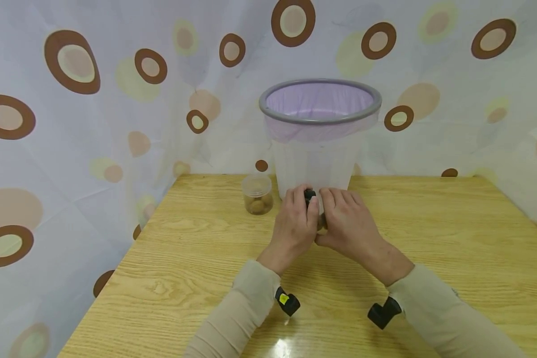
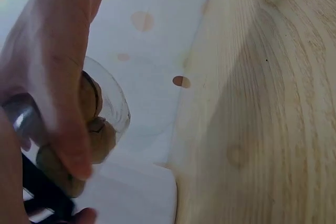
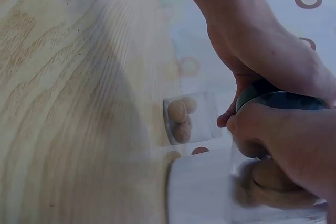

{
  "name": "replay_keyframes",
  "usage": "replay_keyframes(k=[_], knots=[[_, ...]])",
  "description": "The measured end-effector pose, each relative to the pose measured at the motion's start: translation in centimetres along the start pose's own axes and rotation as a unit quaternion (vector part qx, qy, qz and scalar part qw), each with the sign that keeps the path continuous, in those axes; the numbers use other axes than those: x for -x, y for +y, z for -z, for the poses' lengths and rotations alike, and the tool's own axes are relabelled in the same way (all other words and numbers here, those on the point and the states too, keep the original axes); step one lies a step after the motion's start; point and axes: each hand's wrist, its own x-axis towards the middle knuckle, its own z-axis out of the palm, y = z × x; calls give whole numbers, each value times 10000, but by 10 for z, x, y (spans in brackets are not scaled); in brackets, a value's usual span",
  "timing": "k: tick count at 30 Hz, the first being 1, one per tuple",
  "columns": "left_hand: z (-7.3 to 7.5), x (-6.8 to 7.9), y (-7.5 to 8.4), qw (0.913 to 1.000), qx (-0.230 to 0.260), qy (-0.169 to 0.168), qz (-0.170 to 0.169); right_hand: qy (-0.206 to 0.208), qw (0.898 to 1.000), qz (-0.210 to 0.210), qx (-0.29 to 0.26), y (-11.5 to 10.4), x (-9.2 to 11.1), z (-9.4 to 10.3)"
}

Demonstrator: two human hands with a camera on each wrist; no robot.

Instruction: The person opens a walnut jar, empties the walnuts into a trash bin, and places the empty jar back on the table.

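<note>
Sleeves point(image 1: 246, 311) nearest; L. hand point(image 1: 294, 219) & R. hand point(image 1: 349, 221) curled round nut jar point(image 2: 107, 113), presumably bracing vs. slip; 2nd jar point(image 1: 257, 196) left of bin point(image 1: 315, 154).

Head view: bright, soft, fairly even light; source out of frame. Patterned backdrop point(image 1: 152, 30) pale but readable. Small white glare on the table point(image 1: 183, 258) near the bottom edge. Left wrist: dimmer, cool cast; broad, soft-edged shadow across the wood; upper left corner brightest. Fingertips point(image 2: 77, 163) and black lid point(image 2: 44, 187) blurred. Right wrist: dim, hazy, muted colours; diffuse shadow band on the wood; nearest walnuts point(image 3: 278, 177) soft, backdrop washed out.
</note>
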Motion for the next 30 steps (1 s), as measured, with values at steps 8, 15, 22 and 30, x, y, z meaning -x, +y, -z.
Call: replay_keyframes(k=[8,15,22,30], knots=[[2,-2,4,9946,279,-398,912,241,9993,137,263,-2,2,-2],[11,-4,-2,9824,930,-1339,911,-202,9998,-36,-47,1,6,-1],[25,-2,-18,9569,2075,-1993,401,-299,9992,-121,-238,4,8,-2],[58,0,-2,9345,2621,-2398,-225,-330,9991,-75,-263,4,9,2]])
